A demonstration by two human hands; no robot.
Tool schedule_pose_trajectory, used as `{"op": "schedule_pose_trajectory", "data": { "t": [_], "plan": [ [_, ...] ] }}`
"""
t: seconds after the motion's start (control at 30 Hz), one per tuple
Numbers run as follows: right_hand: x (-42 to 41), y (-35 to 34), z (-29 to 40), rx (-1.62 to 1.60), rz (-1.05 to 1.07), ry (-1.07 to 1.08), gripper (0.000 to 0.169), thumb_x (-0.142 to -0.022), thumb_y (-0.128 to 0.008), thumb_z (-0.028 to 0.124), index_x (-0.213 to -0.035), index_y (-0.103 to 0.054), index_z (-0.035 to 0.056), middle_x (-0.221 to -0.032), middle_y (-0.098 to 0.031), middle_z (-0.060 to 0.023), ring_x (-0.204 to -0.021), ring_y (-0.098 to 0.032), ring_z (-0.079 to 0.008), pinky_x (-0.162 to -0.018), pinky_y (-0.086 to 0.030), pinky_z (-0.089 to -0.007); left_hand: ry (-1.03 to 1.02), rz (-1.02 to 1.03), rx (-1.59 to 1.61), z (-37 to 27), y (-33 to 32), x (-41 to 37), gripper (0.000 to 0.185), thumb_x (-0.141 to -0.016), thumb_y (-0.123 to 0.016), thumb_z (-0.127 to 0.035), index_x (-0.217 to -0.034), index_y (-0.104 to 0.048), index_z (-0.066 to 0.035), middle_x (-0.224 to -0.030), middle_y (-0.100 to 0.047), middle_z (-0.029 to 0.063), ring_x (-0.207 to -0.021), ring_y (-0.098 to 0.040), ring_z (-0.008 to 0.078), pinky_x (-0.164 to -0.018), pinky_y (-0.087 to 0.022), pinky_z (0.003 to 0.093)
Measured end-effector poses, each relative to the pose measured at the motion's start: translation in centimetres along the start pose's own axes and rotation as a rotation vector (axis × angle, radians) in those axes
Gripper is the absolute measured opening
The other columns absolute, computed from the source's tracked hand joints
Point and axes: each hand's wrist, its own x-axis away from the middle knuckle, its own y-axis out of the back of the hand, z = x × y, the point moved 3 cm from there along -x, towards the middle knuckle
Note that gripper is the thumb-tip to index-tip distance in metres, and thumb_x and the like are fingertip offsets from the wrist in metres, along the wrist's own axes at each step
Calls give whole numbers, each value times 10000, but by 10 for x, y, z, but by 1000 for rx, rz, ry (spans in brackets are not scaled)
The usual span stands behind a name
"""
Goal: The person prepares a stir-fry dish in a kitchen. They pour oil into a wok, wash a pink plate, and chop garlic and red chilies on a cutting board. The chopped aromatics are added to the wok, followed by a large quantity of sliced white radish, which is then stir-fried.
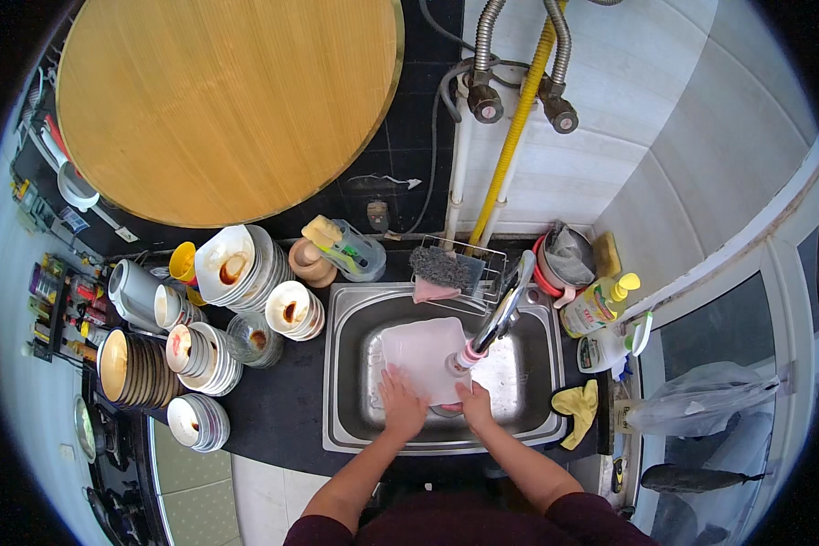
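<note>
A pale pink plastic container point(423, 351) is tilted in the steel sink point(546, 382), under the chrome faucet point(504, 314) with its pink-collared spout. My left hand point(404, 408) holds the container's near left corner, fingers spread along its side. At the near right corner, my right hand point(476, 404) grips the edge. Something pink point(452, 407) shows beside my right fingertips; what it is cannot be made out. The container hides part of the sink floor.
Stacks of soiled bowls point(225, 266) and dark-sided bowls point(136, 368) crowd the left counter. Behind the sink stands a wire rack point(491, 273) with a scouring pad point(440, 267). A dish soap bottle point(590, 310), a spray bottle point(600, 351) and a yellow cloth point(579, 409) lie rightward.
</note>
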Motion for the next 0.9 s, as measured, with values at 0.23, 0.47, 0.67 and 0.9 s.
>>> {"op": "schedule_pose_trajectory", "data": {
  "t": [0.23, 0.47, 0.67, 0.9],
  "plan": [
    [-1, 13, -3, 35, -112, 73, 259, -874, -450, 104, -1064, -472, -70, -910, -578, -145, -707, -613, -245, -553, -563, -326, -353, 252, 382, -24, -22, 30, 609, -859, -436, -359, -1271, -290, 65, -1326, -284, 241, -1273, -208, 335, -1034, -161, 447],
    [8, 15, 8, 13, -121, 34, 269, -876, -434, 93, -1084, -458, -75, -932, -565, -152, -726, -613, -259, -557, -566, -330, -415, 201, -141, 18, -10, 10, 584, -876, -374, -411, -1274, -327, 15, -1353, -291, 161, -1288, -192, 287, -1044, -152, 429],
    [9, 19, 5, 50, -105, 45, 288, -874, -444, 98, -1103, -438, -77, -956, -560, -161, -730, -614, -267, -573, -566, -341, -331, 374, -2, 20, -24, 13, 644, -870, -387, -417, -1325, -218, 7, -1393, -203, 159, -1296, -181, 285, -1048, -141, 424],
    [17, 26, 11, -27, -17, -140, 292, -863, -477, 105, -1082, -442, -84, -950, -568, -166, -777, -610, -300, -634, -558, -399, 159, 401, 960, 65, -52, -12, 581, -802, -524, -181, -1286, -275, 24, -1222, -430, 186, -1087, -467, 272, -913, -362, 323]
  ]
}}
